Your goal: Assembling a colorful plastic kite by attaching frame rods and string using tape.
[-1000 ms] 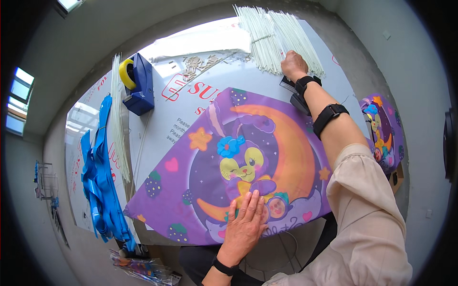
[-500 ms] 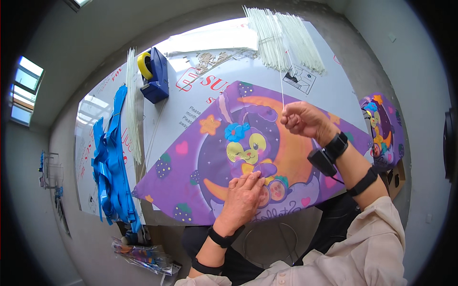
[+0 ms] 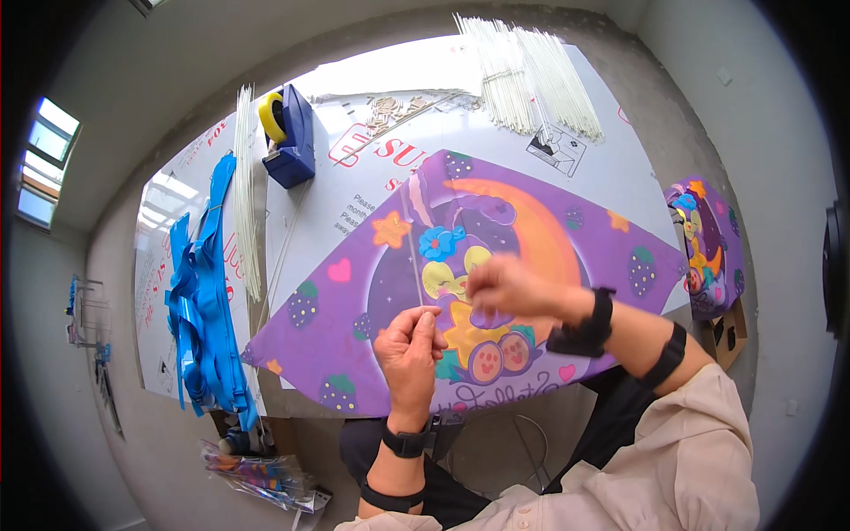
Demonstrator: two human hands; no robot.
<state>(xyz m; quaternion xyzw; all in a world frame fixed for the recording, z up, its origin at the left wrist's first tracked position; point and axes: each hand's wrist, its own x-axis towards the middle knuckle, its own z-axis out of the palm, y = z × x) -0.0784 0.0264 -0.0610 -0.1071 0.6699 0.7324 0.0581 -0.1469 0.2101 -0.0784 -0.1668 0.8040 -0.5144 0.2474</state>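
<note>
At centre, a thin rod (image 3: 413,257), best guided gently over the purple fabric (image 3: 549,248), is pinched by the left hand (image 3: 409,341); the blurred right hand's (image 3: 512,288) grip cannot be told.

The tabletop (image 3: 611,168) is smooth and glossy, mirroring light near its left edge, where slick blue strips (image 3: 208,310) lie. Purple fabric (image 3: 531,243), thin and matt, reaches the near edge. The blue dispenser (image 3: 298,142) looks like hard plastic; pale rods (image 3: 509,93) at the far edge look smooth.
</note>
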